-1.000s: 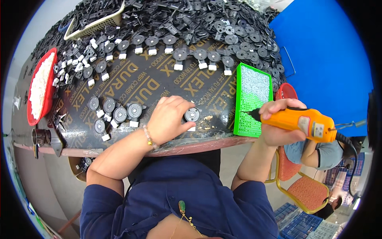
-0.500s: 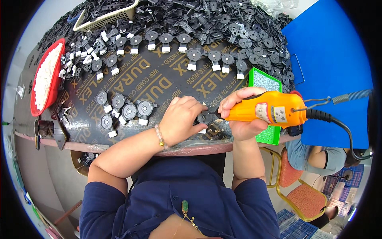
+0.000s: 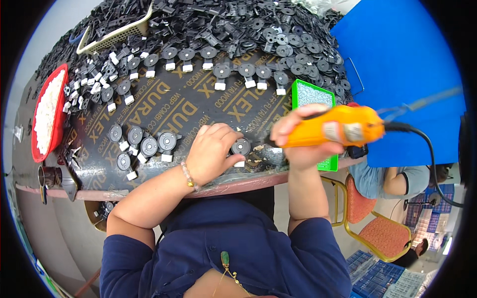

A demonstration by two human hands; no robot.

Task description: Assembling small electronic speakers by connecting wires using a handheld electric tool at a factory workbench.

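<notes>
My left hand (image 3: pixel 212 151) lies on the dark board near its front edge, thumb and fingers pinching a black round plastic part (image 3: pixel 241 145) with a white end block. Gripped in my right hand (image 3: pixel 304 136) is an orange corded electric screwdriver (image 3: pixel 348 130), tilted roughly level and blurred by motion. Its tip end points left and sits to the right of the round part, apart from it; the bit itself cannot be made out. Behind my right hand stands a green tray (image 3: pixel 295 94) full of small silvery screws.
Several assembled round parts (image 3: pixel 149 146) lie left of my left hand, with a row of others (image 3: pixel 208 52) farther back. Loose black parts (image 3: pixel 223 25) heap at the back, by a beige basket (image 3: pixel 117 37). A red bowl (image 3: pixel 63 107) holds white pieces. A blue panel (image 3: pixel 397 74) stands right.
The electric screwdriver in my right hand has moved right, away from the round part that my left hand still holds. The whole view has shifted slightly.
</notes>
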